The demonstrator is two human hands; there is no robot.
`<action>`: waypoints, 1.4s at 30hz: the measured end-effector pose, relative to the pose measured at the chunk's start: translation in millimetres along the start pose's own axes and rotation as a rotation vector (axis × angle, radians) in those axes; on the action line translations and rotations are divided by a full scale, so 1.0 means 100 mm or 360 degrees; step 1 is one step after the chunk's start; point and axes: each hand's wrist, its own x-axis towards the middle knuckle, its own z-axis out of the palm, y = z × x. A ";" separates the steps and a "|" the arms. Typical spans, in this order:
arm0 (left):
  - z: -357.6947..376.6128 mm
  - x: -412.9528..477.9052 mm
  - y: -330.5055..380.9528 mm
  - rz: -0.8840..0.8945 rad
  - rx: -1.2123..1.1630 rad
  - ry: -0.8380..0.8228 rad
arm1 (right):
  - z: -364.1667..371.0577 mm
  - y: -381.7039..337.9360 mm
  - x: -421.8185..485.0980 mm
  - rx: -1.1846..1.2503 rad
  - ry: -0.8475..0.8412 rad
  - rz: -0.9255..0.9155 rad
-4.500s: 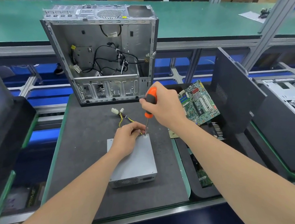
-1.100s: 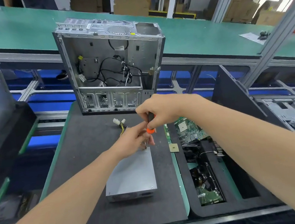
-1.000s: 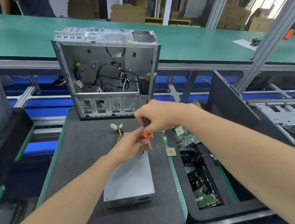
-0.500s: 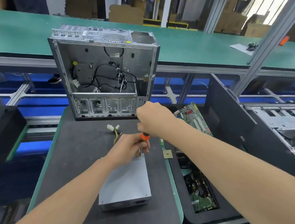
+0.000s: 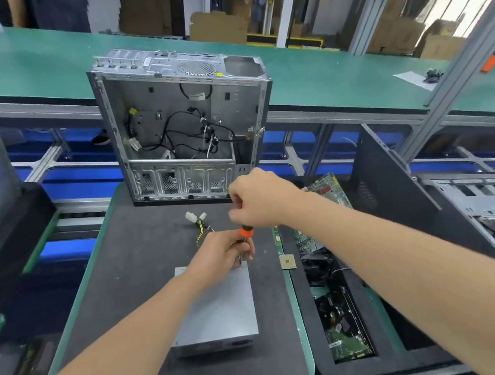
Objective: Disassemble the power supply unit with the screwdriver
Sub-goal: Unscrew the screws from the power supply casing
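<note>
The right hand (image 5: 260, 199) now grips over the top of the screwdriver (image 5: 247, 232), left hand (image 5: 223, 252) pinching its shaft just below, so a corner screw of the power supply unit (image 5: 217, 309) is probably loosening.

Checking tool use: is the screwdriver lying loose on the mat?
No, the right hand holds the screwdriver upright over a far corner of the power supply unit.
</note>
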 end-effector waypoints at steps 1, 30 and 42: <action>0.01 0.00 0.01 -0.0005 -0.0005 0.0000 | 0.01 -0.07 0.04 0.0020 -0.0025 0.0257; 0.06 -0.04 0.10 -0.0121 -0.0226 0.0067 | 0.21 -0.32 0.12 0.0130 0.0328 0.0595; -0.12 0.04 -0.09 -0.0123 -0.0290 -0.0055 | 0.08 -0.11 0.39 -0.0309 -0.0011 -0.0482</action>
